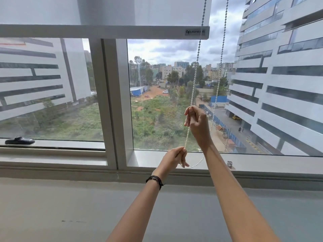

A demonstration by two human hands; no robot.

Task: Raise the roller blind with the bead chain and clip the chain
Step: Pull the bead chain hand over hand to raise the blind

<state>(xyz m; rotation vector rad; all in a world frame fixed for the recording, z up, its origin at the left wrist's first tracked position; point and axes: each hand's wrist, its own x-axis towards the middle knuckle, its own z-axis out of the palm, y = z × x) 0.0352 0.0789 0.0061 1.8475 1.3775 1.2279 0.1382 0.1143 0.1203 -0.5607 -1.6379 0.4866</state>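
The white roller blind (139, 11) hangs at the top of the window, its bottom bar (104, 31) high above the sill. A white bead chain (196, 67) drops in two strands at the blind's right side. My right hand (196, 123) pinches the left strand at mid-window height. Lower down, my left hand (174, 158) grips the same strand just above the sill. The chain's bottom loop (197, 164) curves behind my right forearm. A small metal chain clip (230, 164) sits on the lower window frame, right of both hands, with no chain in it.
A black window handle (19, 140) lies on the left pane's lower frame. A thick vertical mullion (111, 102) divides the window. A wide grey sill (70, 206) stretches below. Outside are buildings, trees and a road.
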